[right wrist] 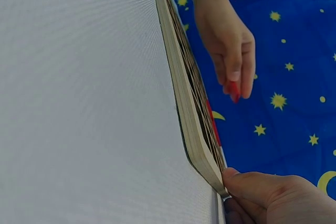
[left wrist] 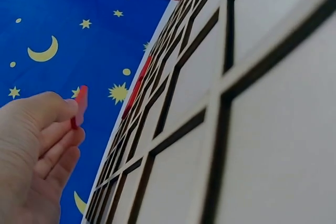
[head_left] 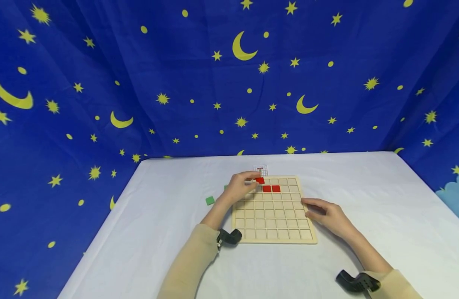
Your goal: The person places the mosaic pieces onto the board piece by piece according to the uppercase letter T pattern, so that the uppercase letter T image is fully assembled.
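Note:
A wooden grid board lies on the white table, with two red tiles side by side in its second row from the back. Above the board's back-left part, my left hand pinches another red tile between thumb and fingers; the left wrist view shows this tile held clear of the board. My right hand is at the board's right edge, and in the right wrist view its thumb and fingers grip the board's rim near a corner.
A green tile lies on the table left of the board, and another green one is partly hidden behind my left hand. Behind the board is a small printed grid card. A blue star-patterned cloth hangs around the table.

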### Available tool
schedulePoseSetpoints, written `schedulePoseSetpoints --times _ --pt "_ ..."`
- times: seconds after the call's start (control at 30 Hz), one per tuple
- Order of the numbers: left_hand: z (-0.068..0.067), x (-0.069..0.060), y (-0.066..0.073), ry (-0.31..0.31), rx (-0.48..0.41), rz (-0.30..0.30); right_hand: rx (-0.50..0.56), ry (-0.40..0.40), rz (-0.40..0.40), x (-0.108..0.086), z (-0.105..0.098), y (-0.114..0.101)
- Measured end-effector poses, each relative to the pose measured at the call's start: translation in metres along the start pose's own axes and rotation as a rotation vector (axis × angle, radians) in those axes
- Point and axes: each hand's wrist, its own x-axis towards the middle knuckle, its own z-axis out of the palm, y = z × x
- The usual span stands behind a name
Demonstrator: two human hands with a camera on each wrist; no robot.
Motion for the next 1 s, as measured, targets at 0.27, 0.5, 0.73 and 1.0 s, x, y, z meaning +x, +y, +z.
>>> schedulePoseSetpoints --times 0.27,0.5,0.73,1.0 --pt "0.0029 -0.0040 -0.0071 -0.024 0.013 -0.020 0.006 -0.009 0.014 0.0006 0.0003 -0.0006" --pt "0.0042 -0.0045 -0.0098 -0.048 0.123 -0.047 0.002 -0.013 0.020 0.0009 0.0005 -0.0005" --pt "0.0041 -0.0061 -0.0097 -0.074 0.165 -0.042 0.005 -0.005 0.007 -0.0005 -0.0010 -0.0019" --pt "0.0026 -0.0062 -0.0092 -0.089 0.220 -0.001 0.004 -0.007 0.007 -0.0006 -0.0008 -0.0002"
